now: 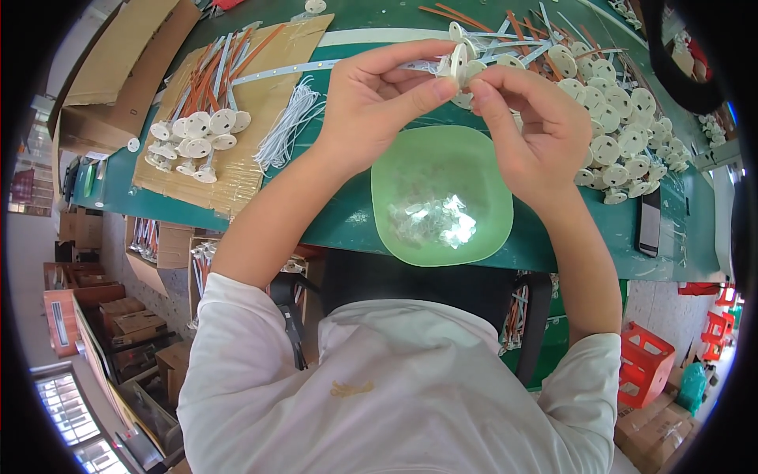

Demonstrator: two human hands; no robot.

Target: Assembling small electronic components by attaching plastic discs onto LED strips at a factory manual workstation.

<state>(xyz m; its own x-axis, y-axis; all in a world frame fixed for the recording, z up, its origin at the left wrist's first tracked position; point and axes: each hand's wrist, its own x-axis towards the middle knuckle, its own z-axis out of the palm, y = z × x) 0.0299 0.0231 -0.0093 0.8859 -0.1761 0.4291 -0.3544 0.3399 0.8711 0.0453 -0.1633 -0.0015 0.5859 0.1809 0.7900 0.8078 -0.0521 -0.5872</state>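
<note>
Above the far rim of a light green bowl [493,150], my left hand [375,99] pinches a white round disc part [458,62] between thumb and fingers, the disc turned nearly edge-on. My right hand [541,126] comes in from the other side, its thumb and forefinger pressed together at the disc's lower right edge. What those fingertips hold, if anything, is hidden. Small shiny clear pieces [430,221] lie in the bowl. A pale strip with small dots [284,69] runs from the left pile toward my left hand.
Finished-looking disc parts with orange and white strips [197,130] lie on a cardboard sheet [268,118] at left, beside a bundle of white wires [292,122]. A larger heap of white discs [620,118] covers the right side of the green table [339,213], near a dark phone [649,221].
</note>
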